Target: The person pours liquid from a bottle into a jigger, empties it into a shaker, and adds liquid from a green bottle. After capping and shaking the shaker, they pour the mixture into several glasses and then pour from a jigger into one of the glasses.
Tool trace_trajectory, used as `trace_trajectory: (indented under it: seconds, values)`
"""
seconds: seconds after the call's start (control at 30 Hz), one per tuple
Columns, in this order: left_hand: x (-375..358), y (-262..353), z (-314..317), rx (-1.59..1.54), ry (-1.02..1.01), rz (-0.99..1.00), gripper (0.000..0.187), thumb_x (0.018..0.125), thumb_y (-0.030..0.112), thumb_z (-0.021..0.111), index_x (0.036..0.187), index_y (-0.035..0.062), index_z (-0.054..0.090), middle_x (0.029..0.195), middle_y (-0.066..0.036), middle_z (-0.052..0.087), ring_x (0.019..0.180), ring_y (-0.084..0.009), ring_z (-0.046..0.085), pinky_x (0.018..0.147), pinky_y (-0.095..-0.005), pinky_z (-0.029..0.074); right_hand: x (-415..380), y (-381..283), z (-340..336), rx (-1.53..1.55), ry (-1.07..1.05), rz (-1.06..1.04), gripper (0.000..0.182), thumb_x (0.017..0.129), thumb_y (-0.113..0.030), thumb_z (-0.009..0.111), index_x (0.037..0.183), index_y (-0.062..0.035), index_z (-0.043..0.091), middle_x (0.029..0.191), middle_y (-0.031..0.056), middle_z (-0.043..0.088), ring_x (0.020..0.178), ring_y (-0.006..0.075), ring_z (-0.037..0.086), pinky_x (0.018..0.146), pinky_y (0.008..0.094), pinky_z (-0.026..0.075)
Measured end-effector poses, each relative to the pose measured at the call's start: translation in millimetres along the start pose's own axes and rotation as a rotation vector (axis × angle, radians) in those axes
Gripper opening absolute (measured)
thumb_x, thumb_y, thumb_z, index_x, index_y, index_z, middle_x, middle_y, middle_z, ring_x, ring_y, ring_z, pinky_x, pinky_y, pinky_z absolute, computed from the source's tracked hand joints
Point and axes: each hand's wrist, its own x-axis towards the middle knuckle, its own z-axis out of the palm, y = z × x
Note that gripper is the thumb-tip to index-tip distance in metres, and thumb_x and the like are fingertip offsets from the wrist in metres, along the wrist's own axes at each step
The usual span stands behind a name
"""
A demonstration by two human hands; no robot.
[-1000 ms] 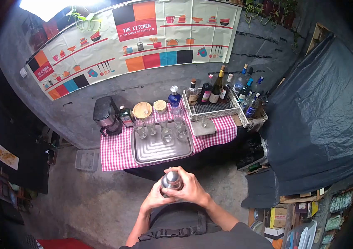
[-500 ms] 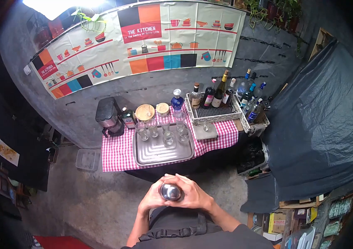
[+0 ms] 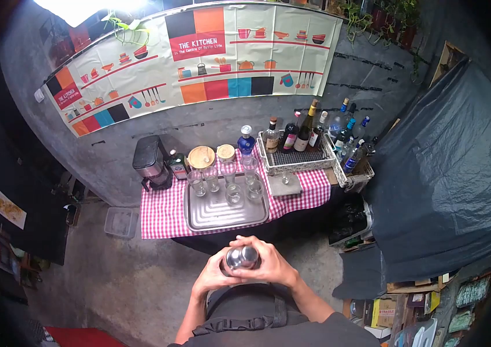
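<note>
Both hands are wrapped around a shiny metal cocktail shaker (image 3: 242,258), seen from above in front of my body. My left hand (image 3: 213,272) grips its left side, and my right hand (image 3: 272,263) closes round the right side with fingers over the far edge. The lower part of the shaker is hidden by my hands. Beyond it, on the table, lies a metal tray (image 3: 222,217) with several clear glasses (image 3: 232,194) toward its back.
A checked cloth (image 3: 161,217) covers the table. On it stand a black coffee maker (image 3: 150,163), a blue bottle (image 3: 246,140) and lidded jars (image 3: 201,157). At right are a bottle basket (image 3: 297,163) and a second basket (image 3: 356,176). A plastic bin (image 3: 121,222) sits on the floor.
The shaker has tilted and shifted slightly up and to the right, with both hands still around it. The tray, glasses and bottles have stayed in place.
</note>
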Motion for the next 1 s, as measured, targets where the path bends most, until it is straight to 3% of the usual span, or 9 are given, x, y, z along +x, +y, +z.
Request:
trace_trajectory:
  seconds: [0.1, 0.2, 0.3, 0.43, 0.63, 0.77, 0.83, 0.9, 1.0]
  values:
    - [0.0, -1.4, 5.7, -0.075, 0.021, -0.048, 0.08, 0.065, 0.01, 0.093, 0.135, 0.0027, 0.056, 0.125, -0.007, 0.065, 0.115, -0.0167, 0.063, 0.101, -0.0349, 0.052, 5.6, -9.7, 9.6, 0.106, 0.044, 0.131, 0.069, 0.075, -0.027, 0.091, 0.13, -0.0012, 0.059, 0.134, 0.0183, 0.066, 0.131, 0.0329, 0.061, 0.11, 0.0436, 0.048]
    - [-0.2, 1.9, -3.3, -0.021, 0.009, 0.113, 0.081, 0.064, 0.013, 0.095, 0.134, 0.0022, 0.057, 0.121, -0.008, 0.066, 0.115, -0.0173, 0.063, 0.101, -0.036, 0.052, 0.7, -10.5, 11.2, -0.124, -0.022, -0.227, 0.07, 0.074, -0.028, 0.091, 0.13, -0.0018, 0.058, 0.138, 0.0207, 0.063, 0.133, 0.0364, 0.058, 0.114, 0.0479, 0.043]
    - [-4.0, -4.0, -15.3, 0.239, 0.015, 0.14, 0.09, 0.062, 0.017, 0.099, 0.138, 0.0032, 0.053, 0.122, -0.007, 0.065, 0.116, -0.0168, 0.062, 0.102, -0.0358, 0.052, -3.5, -10.3, -0.6, -0.06, -0.014, -0.135, 0.07, 0.077, -0.031, 0.087, 0.132, -0.002, 0.057, 0.135, 0.017, 0.064, 0.134, 0.0373, 0.057, 0.113, 0.0471, 0.044]
    - [-4.3, -2.5, -2.2, 0.034, 0.021, -0.002, 0.08, 0.064, 0.014, 0.096, 0.132, 0.0027, 0.057, 0.121, -0.007, 0.066, 0.116, -0.0157, 0.062, 0.103, -0.0347, 0.05, 4.3, -5.0, 6.2, 0.037, 0.061, 0.037, 0.066, 0.074, -0.025, 0.09, 0.128, -0.0013, 0.059, 0.135, 0.0195, 0.066, 0.13, 0.0359, 0.062, 0.11, 0.0439, 0.049]
    - [-8.0, 8.8, -10.9, 0.066, -0.012, 0.151, 0.082, 0.064, 0.012, 0.097, 0.135, 0.0027, 0.056, 0.123, -0.007, 0.066, 0.115, -0.0174, 0.063, 0.102, -0.036, 0.052, -4.3, -14.9, 7.5, -0.087, -0.039, -0.166, 0.064, 0.078, -0.032, 0.088, 0.127, -0.0032, 0.059, 0.135, 0.0177, 0.065, 0.135, 0.0383, 0.055, 0.114, 0.0484, 0.043]
    - [-9.4, 8.1, -10.3, 0.175, -0.025, 0.037, 0.081, 0.065, 0.012, 0.096, 0.135, 0.0034, 0.057, 0.126, -0.006, 0.064, 0.117, -0.0169, 0.061, 0.102, -0.0357, 0.052, 3.7, 0.7, 8.8, 0.051, 0.035, 0.025, 0.069, 0.074, -0.027, 0.092, 0.129, -0.004, 0.058, 0.136, 0.0197, 0.065, 0.134, 0.0363, 0.058, 0.112, 0.0465, 0.046]
    - [-7.7, 13.8, 4.2, -0.131, 0.013, -0.044, 0.081, 0.063, 0.012, 0.096, 0.133, 0.0034, 0.058, 0.123, -0.007, 0.067, 0.117, -0.0168, 0.062, 0.104, -0.0357, 0.049, 7.0, -8.0, 14.6, 0.007, 0.039, -0.03, 0.069, 0.074, -0.028, 0.092, 0.129, -0.004, 0.058, 0.136, 0.0198, 0.065, 0.135, 0.0363, 0.057, 0.113, 0.0467, 0.045]
    - [-6.9, 14.5, 2.4, -0.137, 0.06, 0.043, 0.078, 0.063, 0.013, 0.096, 0.131, 0.0033, 0.059, 0.123, -0.008, 0.067, 0.115, -0.0176, 0.063, 0.104, -0.0361, 0.05, 6.5, -16.0, 14.1, -0.039, 0.044, -0.087, 0.07, 0.074, -0.029, 0.091, 0.13, -0.004, 0.058, 0.136, 0.02, 0.065, 0.135, 0.0363, 0.057, 0.113, 0.047, 0.045]
    - [-7.5, 13.9, -10.9, 0.103, -0.049, 0.098, 0.088, 0.064, 0.02, 0.098, 0.138, 0.0018, 0.054, 0.127, -0.008, 0.064, 0.119, -0.0181, 0.061, 0.104, -0.0375, 0.051, -3.1, -16.8, 4.6, -0.171, -0.047, -0.195, 0.07, 0.073, -0.037, 0.09, 0.126, -0.0045, 0.059, 0.139, 0.0167, 0.063, 0.134, 0.0383, 0.057, 0.114, 0.047, 0.044]
